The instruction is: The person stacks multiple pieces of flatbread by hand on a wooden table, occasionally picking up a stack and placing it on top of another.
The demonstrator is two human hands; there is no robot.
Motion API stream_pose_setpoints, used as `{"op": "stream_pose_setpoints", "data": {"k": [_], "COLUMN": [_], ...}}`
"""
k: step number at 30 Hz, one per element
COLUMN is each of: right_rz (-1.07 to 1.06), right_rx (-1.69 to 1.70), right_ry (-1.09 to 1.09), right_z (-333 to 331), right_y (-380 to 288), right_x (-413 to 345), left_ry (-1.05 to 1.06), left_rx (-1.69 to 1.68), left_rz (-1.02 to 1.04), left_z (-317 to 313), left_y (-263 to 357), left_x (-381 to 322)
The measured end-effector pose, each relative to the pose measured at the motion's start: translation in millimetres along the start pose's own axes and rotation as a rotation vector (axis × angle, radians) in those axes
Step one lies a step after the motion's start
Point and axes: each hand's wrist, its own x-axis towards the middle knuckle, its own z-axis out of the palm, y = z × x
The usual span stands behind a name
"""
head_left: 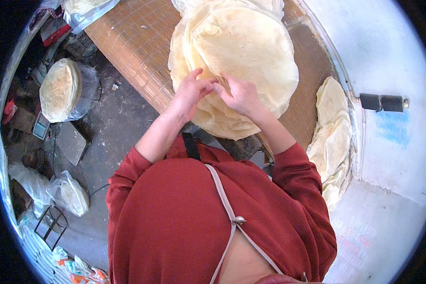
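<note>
Before me lies a stack of large, thin, pale flatbread sheets point(248, 46), with ragged edges and layers folded at its left side. My right hand point(243, 96) rests over the near part of the stack, its thumb and fingers pinching the edge of the upper sheet. My left hand point(195, 87) is just beside it, its fingertips meeting the right thumb over the loose layers. One left finger points up and away. Whether the left fingers grip a sheet is hidden.
The stack sits on a slatted bamboo mat point(135, 46). More flatbreads point(330, 142) lie along the wall at right. On the left, a round flatbread pile point(60, 90) stands on plastic, near a digital scale point(41, 126). A bagged flatbread point(69, 193) is at lower left.
</note>
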Motion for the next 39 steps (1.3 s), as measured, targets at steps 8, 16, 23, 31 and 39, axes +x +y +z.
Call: {"op": "stream_pose_setpoints", "data": {"k": [8, 16, 23, 31, 39], "right_rz": [0.352, 0.303, -0.029, -0.088, 0.146], "right_rx": [-0.17, -0.334, -0.208, -0.076, 0.156], "right_ry": [0.054, 0.106, 0.015, 0.104, 0.106], "right_z": [-62, -157, 11, -6, -20], "right_y": [43, -19, 10, 3, 14], "right_x": [12, 15, -7, -11, -12], "left_ry": [-0.022, 0.18, 0.056, -0.052, -0.071], "left_rx": [-0.027, 0.185, 0.185, -0.004, -0.007], "left_rz": [-0.004, 0.102, 0.052, 0.131, 0.102], "left_z": [3, -26, -22, -23, -21], "left_y": [6, -24, -28, -34, -35], "left_x": [11, -5, 15, 18, 23]}}
